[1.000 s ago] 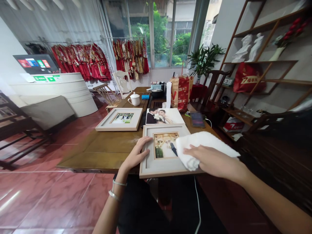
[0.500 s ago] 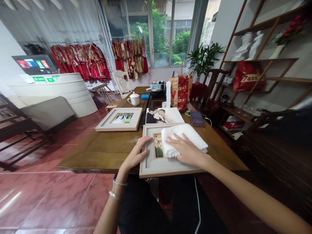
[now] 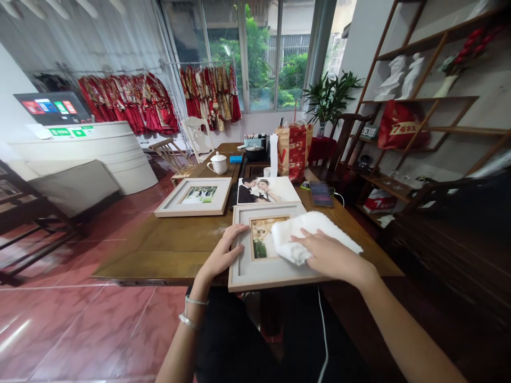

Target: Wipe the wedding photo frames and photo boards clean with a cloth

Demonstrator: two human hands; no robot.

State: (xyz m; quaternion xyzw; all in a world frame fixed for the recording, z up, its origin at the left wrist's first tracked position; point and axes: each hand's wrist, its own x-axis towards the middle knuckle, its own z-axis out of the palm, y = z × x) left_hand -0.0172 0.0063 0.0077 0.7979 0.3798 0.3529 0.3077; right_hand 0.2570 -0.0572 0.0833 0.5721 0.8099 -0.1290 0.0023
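A light wooden picture frame (image 3: pixel 239 282) with a pale mat and a small photo lies flat at the near edge of the table. My left hand (image 3: pixel 225 252) holds its left side, fingers curled over the rim. Under my right hand (image 3: pixel 329 252) is a folded white towel (image 3: pixel 293 234), gripped and pressed onto the frame's right half. The towel hides part of the photo (image 3: pixel 260 247) and reaches past the frame's right edge.
A second framed photo (image 3: pixel 167 207) lies on the wooden table (image 3: pixel 159 250) to the left. Behind my frame are a wedding print (image 3: pixel 275 194), a tablet with a cable (image 3: pixel 321 194), a paper bag (image 3: pixel 295 151), a lidded white cup (image 3: pixel 218 164) and a blue box (image 3: pixel 235 159).
My right hand has slid the towel to the right across the frame, showing more of the photo. The left hand stays on the frame's left side.
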